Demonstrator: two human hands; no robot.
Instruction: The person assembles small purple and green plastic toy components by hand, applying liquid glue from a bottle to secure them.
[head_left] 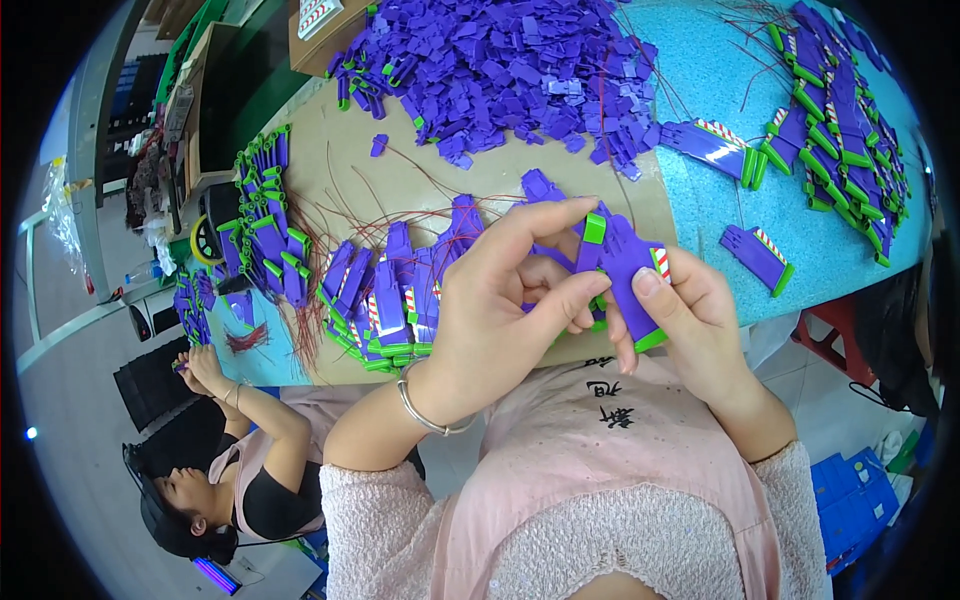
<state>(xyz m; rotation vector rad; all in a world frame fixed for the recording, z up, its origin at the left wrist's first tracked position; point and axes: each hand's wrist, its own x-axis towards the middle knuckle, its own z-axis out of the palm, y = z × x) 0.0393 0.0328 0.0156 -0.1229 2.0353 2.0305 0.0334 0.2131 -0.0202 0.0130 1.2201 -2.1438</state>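
In front of my apron, both hands hold a flat purple plastic part [625, 265] with green ends and a red-and-white striped sticker. My left hand [490, 310], a bangle at its wrist, is closed round its left side. The index finger lies by a green end piece [594, 229] and the thumb presses lower down. My right hand [695, 315] grips the right side, its thumb flat on the purple face. Some fingers behind the part are hidden. Just beyond my left hand lies a row of similar purple-and-green parts [390, 300] with thin red wires.
A big heap of small purple pieces [520, 75] covers the far middle of the table. Finished-looking parts [840, 140] are piled on the blue surface [690, 205] at right. More parts [270, 220] stand at left. A co-worker [240, 460] handles parts at the left edge.
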